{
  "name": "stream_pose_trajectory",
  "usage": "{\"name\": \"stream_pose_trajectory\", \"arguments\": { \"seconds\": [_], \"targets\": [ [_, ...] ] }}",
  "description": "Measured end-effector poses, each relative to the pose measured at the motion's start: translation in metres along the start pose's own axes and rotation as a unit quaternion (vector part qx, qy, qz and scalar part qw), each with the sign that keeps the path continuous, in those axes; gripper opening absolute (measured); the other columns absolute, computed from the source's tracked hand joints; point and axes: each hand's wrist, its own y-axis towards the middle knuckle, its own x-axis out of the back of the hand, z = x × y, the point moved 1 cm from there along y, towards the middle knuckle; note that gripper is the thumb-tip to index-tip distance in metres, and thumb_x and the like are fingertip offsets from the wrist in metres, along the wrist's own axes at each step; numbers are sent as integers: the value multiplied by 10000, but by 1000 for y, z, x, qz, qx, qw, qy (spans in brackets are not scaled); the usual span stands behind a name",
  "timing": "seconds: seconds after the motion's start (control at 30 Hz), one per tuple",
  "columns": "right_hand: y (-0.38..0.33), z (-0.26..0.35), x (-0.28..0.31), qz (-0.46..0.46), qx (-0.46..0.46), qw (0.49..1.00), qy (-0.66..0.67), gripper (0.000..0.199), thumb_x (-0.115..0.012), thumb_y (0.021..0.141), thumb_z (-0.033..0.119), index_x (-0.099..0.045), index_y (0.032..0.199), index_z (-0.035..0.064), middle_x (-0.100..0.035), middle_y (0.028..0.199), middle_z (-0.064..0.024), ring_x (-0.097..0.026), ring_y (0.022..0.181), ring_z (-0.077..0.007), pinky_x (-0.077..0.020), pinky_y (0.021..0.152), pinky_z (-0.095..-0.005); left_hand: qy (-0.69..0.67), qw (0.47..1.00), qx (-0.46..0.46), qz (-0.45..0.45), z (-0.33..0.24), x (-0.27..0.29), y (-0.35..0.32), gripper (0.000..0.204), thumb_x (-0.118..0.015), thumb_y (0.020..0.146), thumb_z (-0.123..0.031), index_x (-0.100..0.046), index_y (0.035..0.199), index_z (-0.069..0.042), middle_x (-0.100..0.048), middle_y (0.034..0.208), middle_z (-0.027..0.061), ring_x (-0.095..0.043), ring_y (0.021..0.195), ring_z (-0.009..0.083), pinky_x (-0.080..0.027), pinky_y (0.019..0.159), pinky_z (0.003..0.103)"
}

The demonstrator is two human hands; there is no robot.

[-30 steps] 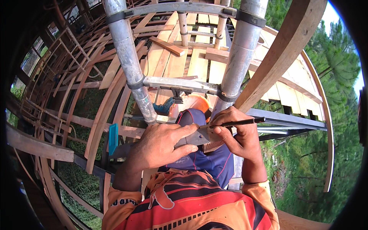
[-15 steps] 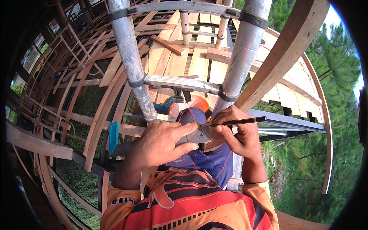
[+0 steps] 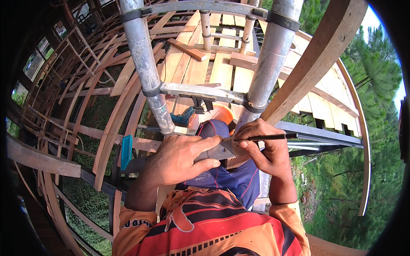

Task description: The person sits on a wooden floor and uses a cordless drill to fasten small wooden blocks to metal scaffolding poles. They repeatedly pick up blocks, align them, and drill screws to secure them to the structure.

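My left hand grips a try square, thumb and forefinger on its metal blade. The square's teal handle sticks out on the far side of that hand. Beneath the blade's right end is the end of a wooden piece, mostly hidden by my hands and the square. In my right hand is a dark pencil, pinched between thumb and fingers. Its tip is close to the blade's right end; whether it touches the wood I cannot tell.
Two metal ladder rails with rungs rise just ahead. An orange bucket and a teal power tool sit behind my knee. A slanting timber post stands at right. Planks and open framing with gaps lie beyond.
The pencil has tilted very slightly, its back end a little lower. Both hands stay almost in place, and the square has barely shifted.
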Motion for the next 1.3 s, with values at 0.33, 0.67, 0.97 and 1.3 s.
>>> {"name": "stream_pose_trajectory", "arguments": {
  "seconds": [0.33,0.67,0.97,1.3],
  "targets": [
    [0,1,2,9,6,1000,25,51,-721,889,9,-670,883,1,-725,871,-132,-712,823,-236,-552,750,-334,26,999,31,19,-9,5,1,532,-690,942,-417,-635,1327,-54,-711,907,199,-710,854,403,-560,770,498],
    [-8,-6,0,-7,55,998,16,101,-739,879,111,-662,908,52,-688,814,-88,-685,720,-264,-538,650,-360,25,999,27,0,-4,1,1,520,-696,937,-417,-642,1320,-70,-705,888,196,-713,837,397,-567,740,498],
    [0,0,-1,8,0,999,42,97,-750,876,78,-672,843,31,-676,777,-82,-646,657,-236,-490,600,-344,21,999,31,23,-4,3,-2,530,-696,932,-432,-630,1326,-85,-690,872,191,-703,824,411,-554,716,517],
    [8,8,6,55,-94,994,12,151,-739,930,165,-669,932,32,-657,765,-124,-652,675,-323,-504,636,-397,2,999,23,43,-7,3,7,525,-694,930,-432,-638,1317,-82,-690,893,188,-705,833,396,-550,719,508]
  ]
}}
